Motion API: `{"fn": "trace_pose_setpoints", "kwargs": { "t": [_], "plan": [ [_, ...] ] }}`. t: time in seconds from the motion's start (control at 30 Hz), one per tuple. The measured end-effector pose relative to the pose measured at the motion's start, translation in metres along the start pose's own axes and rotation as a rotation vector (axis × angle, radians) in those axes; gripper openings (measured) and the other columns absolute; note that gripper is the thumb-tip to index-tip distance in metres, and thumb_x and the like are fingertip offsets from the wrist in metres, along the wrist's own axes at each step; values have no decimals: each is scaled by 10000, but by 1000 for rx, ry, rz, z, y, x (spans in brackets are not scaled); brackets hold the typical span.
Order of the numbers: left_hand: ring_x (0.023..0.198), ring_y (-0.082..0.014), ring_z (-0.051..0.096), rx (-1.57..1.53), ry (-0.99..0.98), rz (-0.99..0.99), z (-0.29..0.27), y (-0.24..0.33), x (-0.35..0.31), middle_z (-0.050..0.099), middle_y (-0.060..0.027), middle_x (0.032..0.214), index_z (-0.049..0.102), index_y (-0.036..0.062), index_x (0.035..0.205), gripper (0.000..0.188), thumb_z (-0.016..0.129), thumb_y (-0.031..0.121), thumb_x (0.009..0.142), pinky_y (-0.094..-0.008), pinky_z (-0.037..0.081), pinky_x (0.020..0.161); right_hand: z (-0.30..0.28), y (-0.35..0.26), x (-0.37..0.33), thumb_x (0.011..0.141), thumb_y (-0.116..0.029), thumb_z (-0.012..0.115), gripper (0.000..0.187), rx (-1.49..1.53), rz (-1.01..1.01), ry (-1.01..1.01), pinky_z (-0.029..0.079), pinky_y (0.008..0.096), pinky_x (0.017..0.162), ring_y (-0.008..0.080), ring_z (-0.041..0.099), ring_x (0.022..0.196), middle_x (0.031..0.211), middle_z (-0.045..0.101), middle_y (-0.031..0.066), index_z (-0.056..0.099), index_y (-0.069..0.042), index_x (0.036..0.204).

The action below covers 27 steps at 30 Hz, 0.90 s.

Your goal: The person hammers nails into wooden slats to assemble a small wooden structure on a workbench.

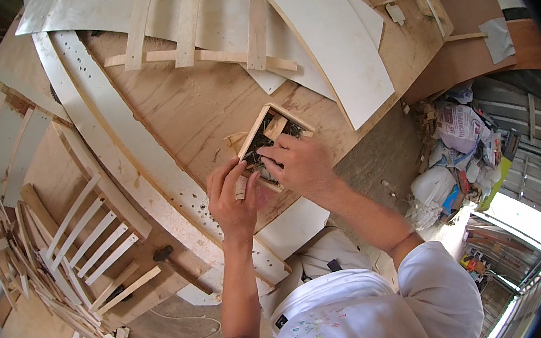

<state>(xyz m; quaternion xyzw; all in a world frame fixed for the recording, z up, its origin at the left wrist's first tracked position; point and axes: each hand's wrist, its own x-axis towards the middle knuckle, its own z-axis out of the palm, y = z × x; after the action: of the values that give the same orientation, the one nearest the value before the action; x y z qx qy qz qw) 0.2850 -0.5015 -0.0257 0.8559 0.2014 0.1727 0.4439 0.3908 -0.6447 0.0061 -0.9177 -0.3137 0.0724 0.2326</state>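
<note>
A small open wooden box (291, 116) with dark, thin nails (256, 149) in it sits on the plywood worktable, tilted to my view. A small wood block (274, 128) lies inside the box among the nails. With bent fingers, my left hand (230, 204) grips the box's near left side. A pale band shows around one of its fingers. My right hand (302, 165) reaches over the near right side into the box, its fingertips pinched together above the nails. Whatever those fingertips hold is too small to make out.
A slatted wooden frame (202, 54) lies ahead beside a curved white panel (329, 40). To the left run a long curved white strip (115, 137) with holes and a hammer (178, 268). Thin wood offcuts (16, 268) pile farther left. Bags (458, 126) heap on the right.
</note>
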Motion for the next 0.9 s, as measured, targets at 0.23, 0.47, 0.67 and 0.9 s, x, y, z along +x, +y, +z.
{"fn": "trace_pose_setpoints", "kwargs": {
  "t": [0.23, 0.47, 0.67, 0.9],
  "plan": [
    [1091, -277, 708, 7, -2, 13, 0, -1, 2, 746, -103, 1202, 776, 63, 1107, 328, 898, 92, 804, -382, 574, 941, 8, 9, 4, 841, -211, 807, 134, -11, -44, 14, 558, 393, 649, 243, 694, 722, 848, 661, 20, 791, -144, 957],
    [1076, -286, 707, -25, -1, -2, 1, -1, 0, 743, -111, 1190, 769, 62, 1114, 345, 900, 84, 796, -388, 575, 923, -3, 8, 11, 851, -199, 780, 135, 24, -44, -64, 574, 408, 670, 269, 714, 761, 900, 677, 40, 781, -137, 971],
    [1071, -301, 684, -37, 11, 18, 1, 2, 1, 736, -116, 1164, 773, 48, 1113, 343, 886, 52, 790, -400, 557, 927, -4, 19, 8, 869, -180, 778, 119, 216, -76, -42, 577, 377, 677, 273, 706, 764, 1002, 712, 56, 762, -111, 965],
    [1111, -283, 701, -61, 27, 10, -14, 11, -3, 744, -125, 1165, 782, 58, 1152, 270, 790, -2, 889, -378, 557, 938, -14, 6, -14, 970, -149, 766, 193, 777, 436, 34, 569, 301, 706, 145, 693, 813, 969, 728, 68, 706, -32, 1112]
  ]
}}
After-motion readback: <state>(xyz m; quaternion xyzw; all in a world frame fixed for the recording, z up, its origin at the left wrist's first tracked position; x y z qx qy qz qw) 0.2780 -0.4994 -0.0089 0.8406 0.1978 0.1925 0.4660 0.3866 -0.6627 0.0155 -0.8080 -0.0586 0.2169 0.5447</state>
